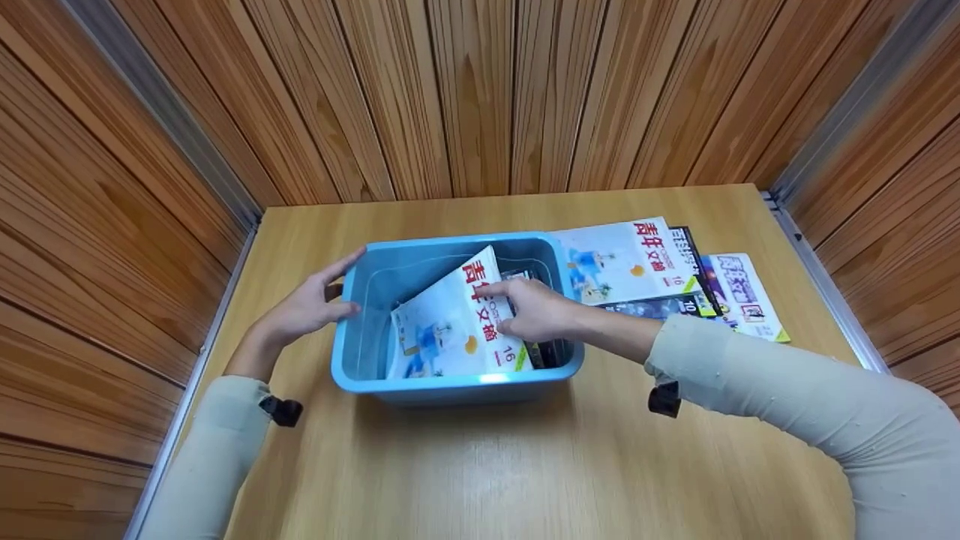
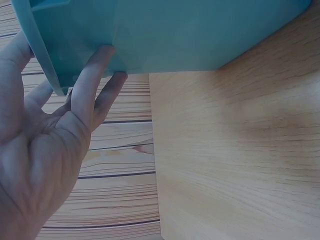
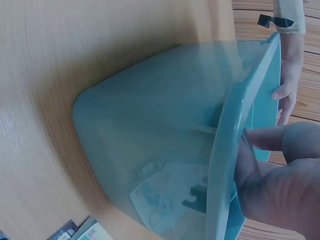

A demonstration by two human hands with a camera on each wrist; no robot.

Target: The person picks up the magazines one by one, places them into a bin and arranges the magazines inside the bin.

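Note:
A blue plastic bin (image 1: 457,384) stands in the middle of the wooden table (image 1: 525,465). A white magazine (image 1: 446,330) with red characters leans tilted inside it. My right hand (image 1: 534,307) reaches in from the right and pinches that magazine's right edge, fingers curled over it. In the right wrist view the right hand (image 3: 280,187) sits just past the bin's rim (image 3: 235,130). My left hand (image 1: 313,304) rests with straight fingers against the bin's left outer wall; the left wrist view shows its fingertips (image 2: 102,55) touching the bin (image 2: 175,35).
Several more magazines lie spread on the table right of the bin: a matching white one (image 1: 626,259), a dark one (image 1: 675,306), a purple-white one (image 1: 742,294). Dark magazines (image 1: 551,351) stand in the bin's right side. Wooden walls enclose the table on three sides.

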